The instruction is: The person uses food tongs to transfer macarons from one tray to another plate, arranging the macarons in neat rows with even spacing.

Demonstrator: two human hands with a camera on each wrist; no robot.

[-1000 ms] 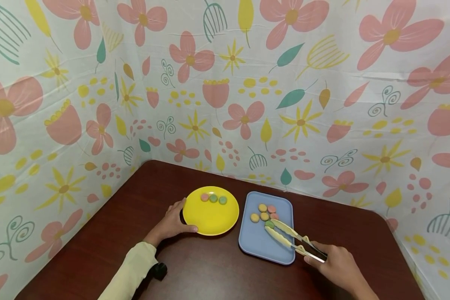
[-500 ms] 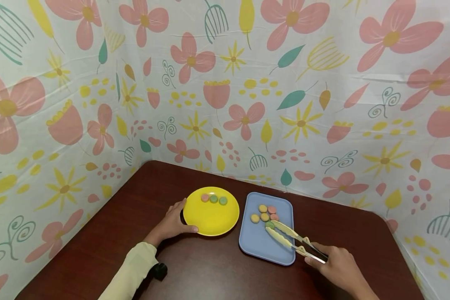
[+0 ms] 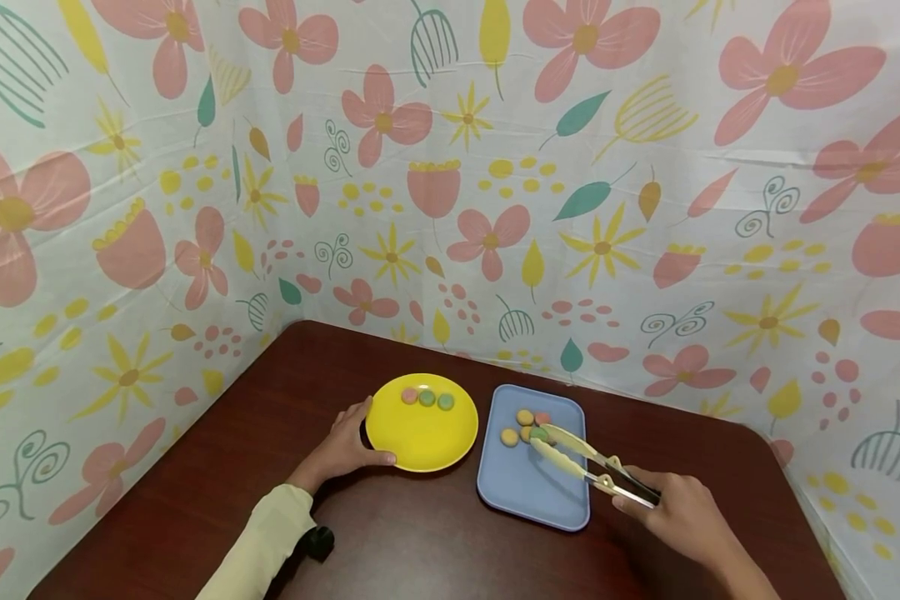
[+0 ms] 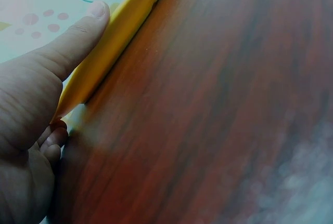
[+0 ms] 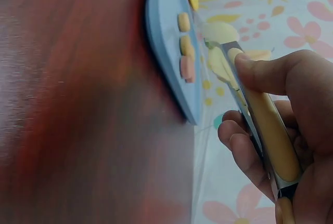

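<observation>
In the head view my left hand [image 3: 343, 446] grips the left rim of a yellow plate [image 3: 423, 437], its thumb lying along the near edge. Two green and one pink macaron-like cookies [image 3: 427, 397] sit in a row near the plate's far side. My right hand [image 3: 682, 510] holds tongs [image 3: 561, 459] with cream tips over a blue tray [image 3: 513, 492]. Pinched between those tips is a green cookie [image 3: 539, 433], lifted off the tray. Several yellow and pink cookies [image 3: 509, 437] lie beneath and beside it, some partly hidden by the tongs.
A dark reddish-brown table [image 3: 390, 533] carries plate and tray side by side, with a narrow gap between. Floral fabric [image 3: 487, 242] hangs along the table's back and left edges. A black object [image 3: 318, 542] sits at my left wrist.
Compared with earlier, the tongs and my right hand have risen slightly, carrying the green cookie up off the tray. My left hand and the plate have not moved.
</observation>
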